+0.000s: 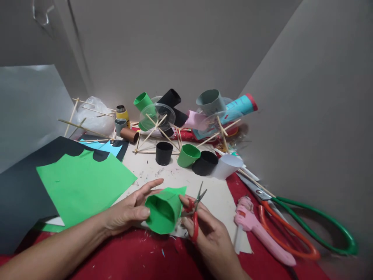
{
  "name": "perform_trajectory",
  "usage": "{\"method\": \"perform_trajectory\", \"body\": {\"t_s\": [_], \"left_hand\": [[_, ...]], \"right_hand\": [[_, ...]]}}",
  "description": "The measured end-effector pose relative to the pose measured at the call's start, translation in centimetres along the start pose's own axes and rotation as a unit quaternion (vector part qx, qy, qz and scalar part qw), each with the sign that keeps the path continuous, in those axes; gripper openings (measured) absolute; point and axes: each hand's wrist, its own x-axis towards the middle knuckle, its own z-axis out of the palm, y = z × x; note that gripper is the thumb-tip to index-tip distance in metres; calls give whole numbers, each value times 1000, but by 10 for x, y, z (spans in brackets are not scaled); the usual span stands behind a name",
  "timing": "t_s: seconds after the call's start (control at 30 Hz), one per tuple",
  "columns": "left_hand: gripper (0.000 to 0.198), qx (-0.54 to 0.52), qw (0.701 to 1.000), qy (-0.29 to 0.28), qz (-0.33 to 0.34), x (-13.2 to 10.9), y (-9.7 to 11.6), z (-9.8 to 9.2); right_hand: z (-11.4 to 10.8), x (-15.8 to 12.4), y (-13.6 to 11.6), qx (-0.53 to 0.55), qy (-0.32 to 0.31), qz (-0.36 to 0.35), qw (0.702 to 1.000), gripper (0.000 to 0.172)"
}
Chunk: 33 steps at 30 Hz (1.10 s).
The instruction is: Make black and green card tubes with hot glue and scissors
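Note:
Low in the middle, a green paper cup (162, 212) is held between both hands, its open end facing me and a pointed flap sticking out at its upper right. My left hand (131, 212) grips its left side, thumb at the rim and index finger stretched out behind. My right hand (208, 233) pinches its right edge and also holds small red-handled scissors (196, 217), whose blades point up and stand apart. Behind them stand a black cup (164, 153), a green cup (188, 155), another black cup (205, 163) and a white cup (229, 165).
Cut green sheet (84, 181) lies at left. Stick frames with plastic discs (157, 117) and coloured tubes stand behind, beside a yellow bottle (122, 113). A pink glue gun (256, 225) and large scissors (291, 229) lie at right on red cloth (140, 258).

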Motion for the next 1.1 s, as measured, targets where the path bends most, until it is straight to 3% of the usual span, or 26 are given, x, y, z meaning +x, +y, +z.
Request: {"method": "perform_trajectory", "body": {"t_s": [0.2,0.4,0.57,0.67,0.77,0.9,1.0,1.1], "left_hand": [[105,75,997,-29,14,-1,8,-8],[99,198,980,-5,10,-4,10,-4],[98,220,974,31,36,-9,17,-4],[100,197,977,59,57,-14,24,-4],[104,169,980,72,80,-19,29,-4],[107,168,978,80,92,-23,32,-3],[108,166,980,71,87,-24,32,-2],[105,156,983,54,86,-23,32,0]], "right_hand": [[0,1,-5,5,-14,-19,1000,37],[1,3,-14,15,-49,-35,998,33],[-5,4,-12,19,19,-41,999,38],[-9,4,-10,24,39,-18,999,27],[-10,3,-10,36,-8,29,999,22],[-7,0,-12,54,-126,94,986,20],[-6,-2,-13,46,-183,121,974,35],[-6,-3,-13,34,-201,141,969,38]]}}
